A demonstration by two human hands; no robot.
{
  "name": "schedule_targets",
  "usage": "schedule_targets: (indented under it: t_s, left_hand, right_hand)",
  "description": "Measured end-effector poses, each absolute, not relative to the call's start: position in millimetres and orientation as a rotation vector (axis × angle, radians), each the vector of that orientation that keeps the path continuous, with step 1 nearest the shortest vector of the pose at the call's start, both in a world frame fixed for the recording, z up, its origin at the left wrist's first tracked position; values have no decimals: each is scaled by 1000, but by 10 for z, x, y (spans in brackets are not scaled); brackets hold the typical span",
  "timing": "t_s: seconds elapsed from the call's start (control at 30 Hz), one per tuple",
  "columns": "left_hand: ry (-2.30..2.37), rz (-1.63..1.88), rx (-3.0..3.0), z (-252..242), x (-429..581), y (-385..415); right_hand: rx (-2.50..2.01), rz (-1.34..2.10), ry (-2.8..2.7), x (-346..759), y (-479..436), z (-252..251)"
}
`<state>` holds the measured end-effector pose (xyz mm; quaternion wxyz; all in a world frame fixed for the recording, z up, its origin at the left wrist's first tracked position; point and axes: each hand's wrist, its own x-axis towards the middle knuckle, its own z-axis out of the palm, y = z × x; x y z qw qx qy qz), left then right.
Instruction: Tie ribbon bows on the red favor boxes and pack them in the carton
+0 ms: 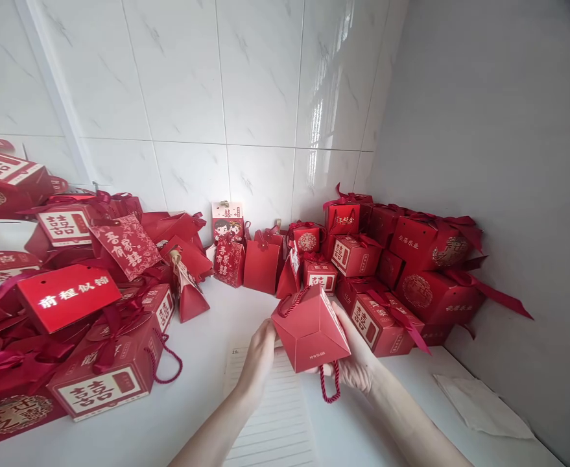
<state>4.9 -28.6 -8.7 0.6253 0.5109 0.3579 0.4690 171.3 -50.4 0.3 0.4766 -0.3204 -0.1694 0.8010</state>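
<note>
A small red gift box (310, 329) with red cord handles is held up over the white table (201, 402), its bottom panel facing me. My left hand (258, 363) grips its left side with the fingers curled round the edge. My right hand (360, 363) cups it from the right and underneath, and a cord loop (330, 384) hangs below. Under both hands lies a sheet of lined paper (275, 415).
Heaps of red wedding gift boxes and bags (95, 305) with ribbons fill the left side. Another stack of red boxes (401, 272) stands in the right corner. Small red bags (246, 256) line the tiled wall. A folded white paper (484, 405) lies at right.
</note>
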Motion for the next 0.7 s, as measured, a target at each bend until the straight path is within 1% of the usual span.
schedule_targets:
  t_s: [0.1,0.23,0.37,0.47,0.53,0.6,0.7]
  left_hand:
    - [800,1259,1124,-142,62,-310]
    - [755,1430,1321,-135,75,-376]
    - [914,1406,1338,-58,50,-361]
    - [965,1378,1049,-28,-6,-251]
    - [955,1381,819,-34,-46,-161]
    - [954,1423,717,-51,-77,-92]
    - [999,1576,824,-75,-100,-68]
  right_hand:
    - [-786,1967,-414,1671,-505,-10]
    - [-886,1973,-407,1601,-506,-44]
    - [-968,1922,-479,1555,-506,-69]
    - [-1045,1787,-626,1513,-531,-69]
    - [-1108,1522,-861,1487,-565,-67]
    - [-1148,1060,-1193,1482,-601,-69]
    - [-1159,332,-1589,1527,-629,-91]
